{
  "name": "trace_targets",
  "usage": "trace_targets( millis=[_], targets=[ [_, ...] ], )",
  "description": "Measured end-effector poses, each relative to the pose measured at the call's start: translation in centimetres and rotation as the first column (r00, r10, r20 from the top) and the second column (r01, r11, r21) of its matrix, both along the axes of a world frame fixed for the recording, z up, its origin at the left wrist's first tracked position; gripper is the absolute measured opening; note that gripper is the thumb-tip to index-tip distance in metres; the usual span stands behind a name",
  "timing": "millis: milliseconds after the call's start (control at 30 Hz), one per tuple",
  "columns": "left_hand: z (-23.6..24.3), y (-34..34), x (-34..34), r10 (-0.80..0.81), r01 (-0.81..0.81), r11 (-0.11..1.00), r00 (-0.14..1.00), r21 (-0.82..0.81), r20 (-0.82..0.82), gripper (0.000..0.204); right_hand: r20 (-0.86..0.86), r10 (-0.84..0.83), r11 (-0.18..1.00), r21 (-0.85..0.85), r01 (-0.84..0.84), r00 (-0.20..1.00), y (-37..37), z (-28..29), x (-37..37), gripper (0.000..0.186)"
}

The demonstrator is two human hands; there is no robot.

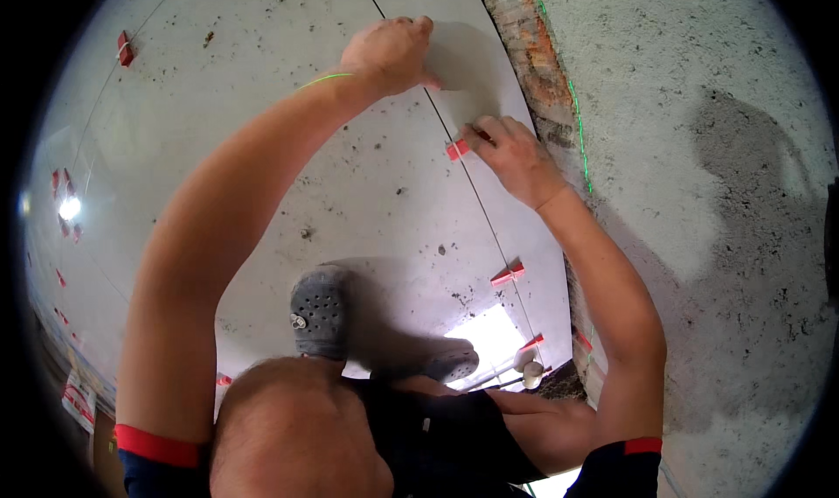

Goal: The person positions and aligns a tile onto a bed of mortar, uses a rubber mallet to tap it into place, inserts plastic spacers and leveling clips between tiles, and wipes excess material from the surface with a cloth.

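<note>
My left hand (pixel 389 57) rests on the large pale grey tile (pixel 262 192) over the dark seam near the top, its thumb spread apart from the bent fingers. My right hand (pixel 516 162) is lower on the seam, fingers closed round a red levelling wedge (pixel 456 150) in a pale clip. Another red wedge and clip (pixel 507 274) sit farther down the same seam, with one more (pixel 531 342) near its lower end. Small dark crumbs are scattered over the tile.
A rough concrete wall (pixel 708 175) with a green laser line runs along the right, beside exposed brick (pixel 533 52). My grey clog (pixel 319 310) stands on the tile. A white-headed mallet (pixel 532 375) lies at the lower seam. More red wedges (pixel 125 49) sit at the left.
</note>
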State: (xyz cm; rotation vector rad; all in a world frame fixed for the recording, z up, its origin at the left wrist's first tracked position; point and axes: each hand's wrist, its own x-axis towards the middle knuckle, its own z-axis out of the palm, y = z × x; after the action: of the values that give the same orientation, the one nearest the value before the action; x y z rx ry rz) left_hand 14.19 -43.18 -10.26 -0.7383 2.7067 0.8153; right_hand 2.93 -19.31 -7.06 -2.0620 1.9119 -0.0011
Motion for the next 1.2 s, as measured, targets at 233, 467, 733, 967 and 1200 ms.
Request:
trace_targets(
  millis=[233, 467, 733, 967, 1200],
  targets=[
    [0.4, -0.2, 0.3, -0.027, 0.027, 1.000, 1.000, -0.009, 0.015, 0.062, -0.074, -0.556, 0.773, 0.321, 0.548, 0.828, -1.5, 1.9, 1.8, 0.075],
    [0.3, -0.3, 0.4, -0.005, 0.004, 0.998, 1.000, 0.056, 0.004, 0.061, -0.298, -0.490, 0.722, 0.389, 0.573, 0.820, -3.2, 1.2, 3.7, 0.085],
    [0.0, -0.2, 0.4, 0.008, -0.007, 0.998, 1.000, 0.066, -0.020, 0.058, -0.186, -0.494, 0.815, 0.242, 0.527, 0.849, -2.0, -1.3, 4.3, 0.053],
    [-0.6, 0.1, -0.1, -0.006, 0.006, 0.997, 1.000, 0.071, -0.013, 0.063, -0.083, -0.500, 0.846, 0.166, 0.507, 0.862, -1.1, -1.7, 4.1, 0.044],
    [2.4, -1.1, 1.5, 0.471, -0.372, 0.548, 0.877, 0.749, 0.091, 0.037, 0.068, -0.618, 0.786, 0.047, 0.616, 0.784, -5.0, 2.2, 5.2, 0.048]
  ],
)
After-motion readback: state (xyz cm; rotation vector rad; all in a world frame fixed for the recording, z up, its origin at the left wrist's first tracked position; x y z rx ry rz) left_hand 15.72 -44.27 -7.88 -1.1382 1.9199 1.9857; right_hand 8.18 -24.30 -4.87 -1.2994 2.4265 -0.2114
